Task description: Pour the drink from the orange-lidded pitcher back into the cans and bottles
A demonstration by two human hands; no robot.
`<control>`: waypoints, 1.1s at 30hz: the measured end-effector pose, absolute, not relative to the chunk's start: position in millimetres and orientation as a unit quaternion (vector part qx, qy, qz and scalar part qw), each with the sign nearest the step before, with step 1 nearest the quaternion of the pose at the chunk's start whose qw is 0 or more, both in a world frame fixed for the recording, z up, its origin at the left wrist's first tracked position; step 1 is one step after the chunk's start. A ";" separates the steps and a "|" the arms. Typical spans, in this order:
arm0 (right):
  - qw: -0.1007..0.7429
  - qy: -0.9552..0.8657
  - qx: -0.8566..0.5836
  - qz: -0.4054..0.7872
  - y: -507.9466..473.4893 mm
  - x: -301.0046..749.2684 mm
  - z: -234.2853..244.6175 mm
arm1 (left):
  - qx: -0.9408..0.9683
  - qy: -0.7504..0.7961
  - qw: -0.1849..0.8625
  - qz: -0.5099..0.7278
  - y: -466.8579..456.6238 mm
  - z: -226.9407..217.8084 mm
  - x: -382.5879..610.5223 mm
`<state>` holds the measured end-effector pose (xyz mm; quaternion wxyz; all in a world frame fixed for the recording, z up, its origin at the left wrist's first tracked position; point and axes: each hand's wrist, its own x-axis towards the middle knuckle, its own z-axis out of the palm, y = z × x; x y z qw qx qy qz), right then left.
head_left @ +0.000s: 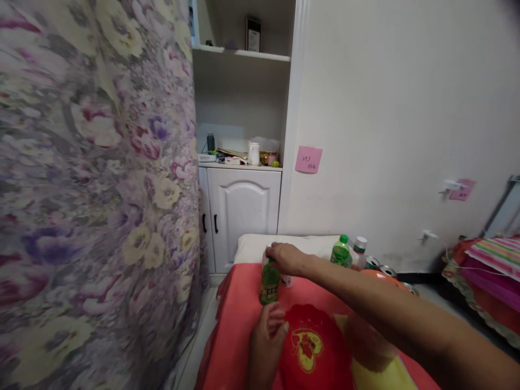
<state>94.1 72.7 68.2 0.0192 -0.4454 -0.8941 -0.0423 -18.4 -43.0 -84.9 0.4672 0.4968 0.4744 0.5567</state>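
A green drink bottle [269,284] with a printed label stands upright on the red-orange cloth. My right hand [286,257] reaches across from the right, its fingers closed round the bottle's top, which they mostly hide. Just behind the bottle, a pale pinkish container [287,280] is partly covered by the hand. Below the bottle is my left hand [268,330], fingers loosely bent and apart, holding nothing. A red scalloped tray [292,368] with a yellow heart design lies beside it on the right.
At the table's back right stand a green-capped bottle [341,252] and a white-capped bottle [359,253], with several cans [387,270] near them. A yellow cloth [379,374] lies under my right forearm. A floral curtain [101,189] hangs left; a white cabinet [247,211] stands behind.
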 end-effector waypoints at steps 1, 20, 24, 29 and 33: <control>0.026 -0.895 -0.444 -0.042 69.0 95.8 70.4 | 0.486 0.482 0.458 0.567 -41.3 -85.1 -20.6; 0.212 -0.878 -0.428 0.039 -84.0 182.7 104.9 | 0.612 0.487 0.343 0.521 -57.7 -73.0 -0.1; 0.261 -0.837 -0.477 0.061 -90.0 194.2 90.7 | 0.635 0.495 0.326 0.496 -62.4 -70.6 2.6; 0.263 -0.792 -0.546 0.068 -96.1 195.1 78.8 | 0.662 0.513 0.267 0.476 -61.8 -76.8 5.1; 0.266 -0.773 -0.572 0.061 -95.3 193.6 75.4 | 0.687 0.531 0.198 0.454 -60.2 -79.8 7.1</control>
